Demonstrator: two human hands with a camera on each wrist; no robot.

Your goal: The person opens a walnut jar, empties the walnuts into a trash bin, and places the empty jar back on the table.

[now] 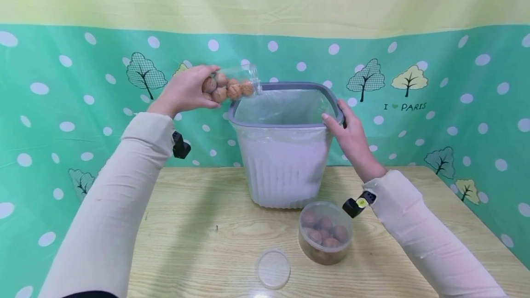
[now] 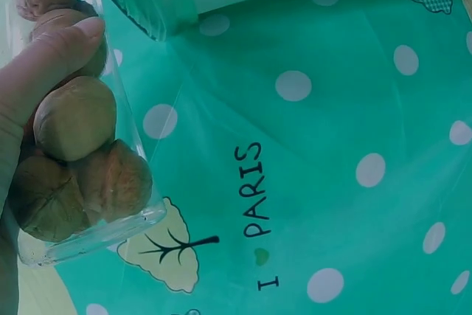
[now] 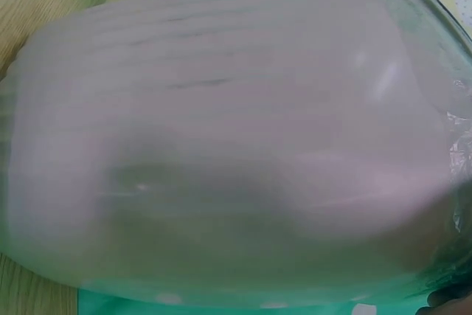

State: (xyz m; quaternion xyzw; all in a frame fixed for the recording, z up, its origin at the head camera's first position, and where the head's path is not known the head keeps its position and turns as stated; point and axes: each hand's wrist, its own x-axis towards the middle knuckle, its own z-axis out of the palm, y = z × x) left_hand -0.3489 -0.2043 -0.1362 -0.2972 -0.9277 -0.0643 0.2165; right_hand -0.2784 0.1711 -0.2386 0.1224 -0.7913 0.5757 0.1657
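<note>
My left hand [image 1: 192,88] grips a clear jar [image 1: 238,73] of walnuts [image 1: 234,90], tipped on its side with its mouth pointing right over the left rim of a trash bin [image 1: 285,164]. In the left wrist view the thumb lies across the jar, and several walnuts [image 2: 76,118] sit toward its base. The bin is white with a grey rim and a clear plastic liner [image 1: 269,107]. My right hand [image 1: 349,128] holds the rim at its right side, thumb on the near inner edge, fingers outside. Only the bin's pale wall [image 3: 236,130] fills most of the right wrist view.
A round clear tub [image 1: 325,243] with several walnuts in it stands in front of the bin on the wooden table [image 1: 186,224]. Left of the tub lies a round clear lid [image 1: 273,269]. A green and yellow patterned cloth [image 1: 290,49] hangs behind.
</note>
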